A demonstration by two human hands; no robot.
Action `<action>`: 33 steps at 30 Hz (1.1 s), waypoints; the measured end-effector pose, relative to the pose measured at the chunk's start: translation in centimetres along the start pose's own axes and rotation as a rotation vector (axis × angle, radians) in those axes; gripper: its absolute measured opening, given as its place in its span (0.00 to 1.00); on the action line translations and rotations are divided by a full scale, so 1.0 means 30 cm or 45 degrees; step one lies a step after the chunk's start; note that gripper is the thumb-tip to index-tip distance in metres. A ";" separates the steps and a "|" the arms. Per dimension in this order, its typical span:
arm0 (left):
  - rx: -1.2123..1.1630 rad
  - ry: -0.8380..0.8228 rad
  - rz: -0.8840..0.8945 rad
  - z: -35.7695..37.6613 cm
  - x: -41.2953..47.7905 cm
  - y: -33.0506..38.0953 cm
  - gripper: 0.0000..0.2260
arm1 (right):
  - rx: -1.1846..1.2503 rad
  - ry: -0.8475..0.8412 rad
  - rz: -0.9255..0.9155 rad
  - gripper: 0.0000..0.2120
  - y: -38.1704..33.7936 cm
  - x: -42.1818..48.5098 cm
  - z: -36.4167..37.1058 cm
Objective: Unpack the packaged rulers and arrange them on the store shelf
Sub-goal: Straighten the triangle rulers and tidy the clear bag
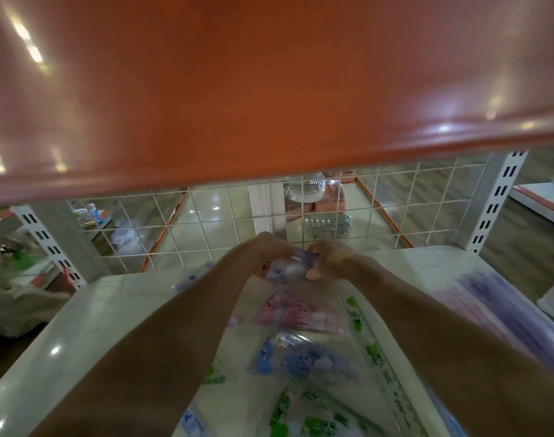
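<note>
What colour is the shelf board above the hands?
Glossy orange-red with light glare. The shelf board fills the top of the head view.

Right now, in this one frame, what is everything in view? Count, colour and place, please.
white shelf: one, white, below
orange shelf: one, orange, overhead
wire grid: one, white, shelf back
purple ruler pack: one, clear with purple print, held above the shelf
pink ruler pack: one, pink, on shelf under the hands
blue ruler pack: one, blue, nearer than pink
green rulers: count unclear, green, right of blue
purple stack: one, purple, shelf's right side, blurred
left-hand grip: one, on pack's left end
right-hand grip: one, on pack's right end
</note>
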State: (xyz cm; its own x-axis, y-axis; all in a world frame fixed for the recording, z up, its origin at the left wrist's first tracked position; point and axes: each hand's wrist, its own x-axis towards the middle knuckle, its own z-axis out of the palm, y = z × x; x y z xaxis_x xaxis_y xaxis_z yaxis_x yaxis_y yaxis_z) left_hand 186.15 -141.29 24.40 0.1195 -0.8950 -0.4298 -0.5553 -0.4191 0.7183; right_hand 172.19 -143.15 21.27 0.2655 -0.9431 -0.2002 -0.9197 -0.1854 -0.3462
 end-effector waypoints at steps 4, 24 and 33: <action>0.013 0.044 0.040 0.000 0.007 -0.018 0.21 | 0.092 0.114 -0.030 0.12 0.011 -0.008 0.029; 0.112 0.239 0.315 -0.118 -0.016 -0.078 0.07 | 0.074 0.024 -0.067 0.14 0.013 0.001 0.029; -0.171 0.068 0.154 -0.101 -0.035 -0.077 0.08 | -0.049 0.251 0.099 0.10 -0.004 0.036 0.048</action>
State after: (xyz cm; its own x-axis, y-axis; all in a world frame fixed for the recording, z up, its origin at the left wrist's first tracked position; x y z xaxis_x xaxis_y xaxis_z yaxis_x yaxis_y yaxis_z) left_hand 189.80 -139.84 24.83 0.1041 -0.9454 -0.3089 -0.4536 -0.3215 0.8312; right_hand 173.01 -143.75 19.78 0.1349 -0.9900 -0.0405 -0.9466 -0.1167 -0.3005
